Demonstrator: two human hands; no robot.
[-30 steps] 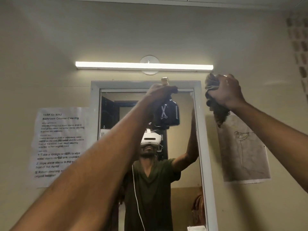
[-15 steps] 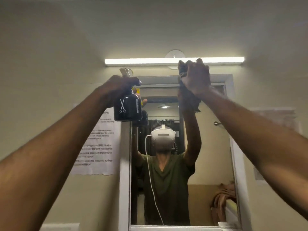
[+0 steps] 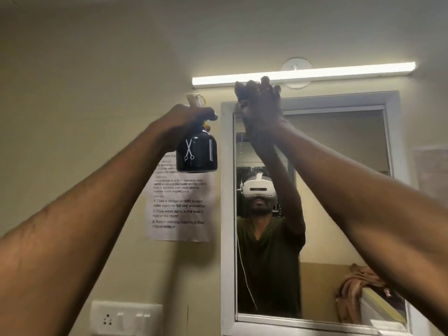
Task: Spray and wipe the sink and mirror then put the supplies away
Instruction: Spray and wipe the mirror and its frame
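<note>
Two bare forearms reach up from the near edge toward the wall. The left hand (image 3: 186,120) curls round the neck of a spray bottle (image 3: 196,151), gripping it just below the pale trigger head, which pokes up above the knuckles. The bottle is glossy black, round-shouldered and squat, with a white scissors mark and a white comb mark printed on its side; it hangs upright in front of the wall, just left of the mirror frame. What it contains cannot be seen through the dark body.

The right hand (image 3: 263,110) is raised against the top left corner of the mirror (image 3: 339,190), its fingers bunched round a dark cloth (image 3: 241,89), a scrap of which shows above and left of the knuckles. Whether the cloth actually touches the glass cannot be told from here.

The mirror is a tall rectangle in a flat, pale painted frame. Its glass reflects the person in a dark green T-shirt wearing a white headset, with a thin white cable hanging down, and some brownish fabric heaped at the lower right.

On the far wall, smooth and cream-painted, a printed instruction sheet (image 3: 180,207) hangs left of the mirror, partly behind the bottle. A white switch plate with a socket (image 3: 126,317) sits lower left. A lit tube light (image 3: 339,71) runs along the wall above the mirror.
</note>
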